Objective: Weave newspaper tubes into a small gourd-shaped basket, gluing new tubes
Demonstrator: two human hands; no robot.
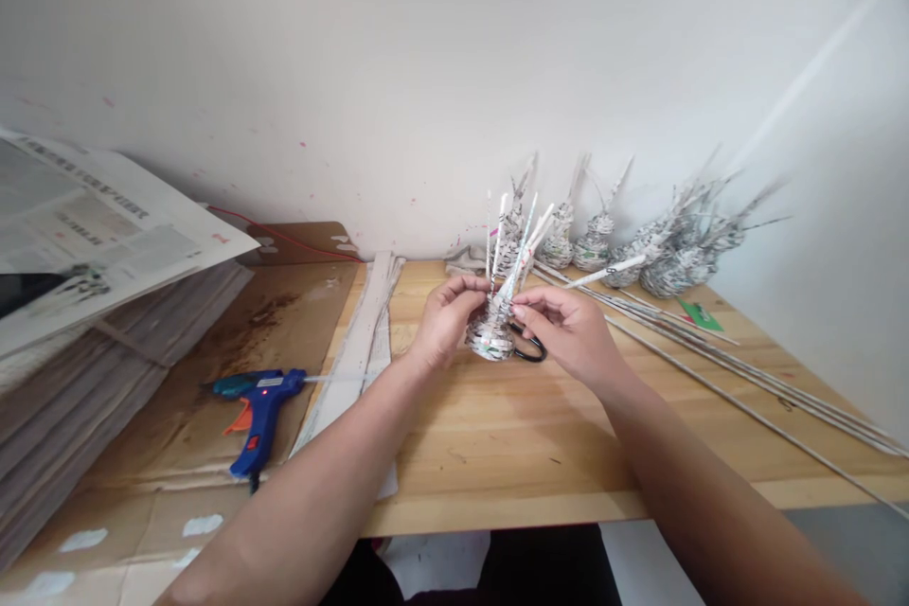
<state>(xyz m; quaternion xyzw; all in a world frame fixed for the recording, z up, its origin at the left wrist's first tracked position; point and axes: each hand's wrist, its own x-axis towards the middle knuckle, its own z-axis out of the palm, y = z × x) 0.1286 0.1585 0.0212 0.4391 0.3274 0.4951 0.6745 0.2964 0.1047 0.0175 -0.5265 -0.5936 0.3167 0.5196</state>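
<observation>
Left fingers (465, 285), nearly closed, hold the woven paper piece (490, 339) mid-table at its eleven o'clock; its round body looks done, upright tubes (500, 229) unwoven. Right fingers (538, 296) pinch at one; similar pieces (595, 246) stand towards two.

Front vase (491, 338) between glue gun (264, 412) and rods (753, 373)

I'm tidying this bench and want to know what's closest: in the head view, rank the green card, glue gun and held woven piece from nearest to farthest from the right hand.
From the right hand:
1. Woven piece: at its fingertips, just left.
2. Green card: off to the right.
3. Glue gun: far left, on the cardboard.
</observation>
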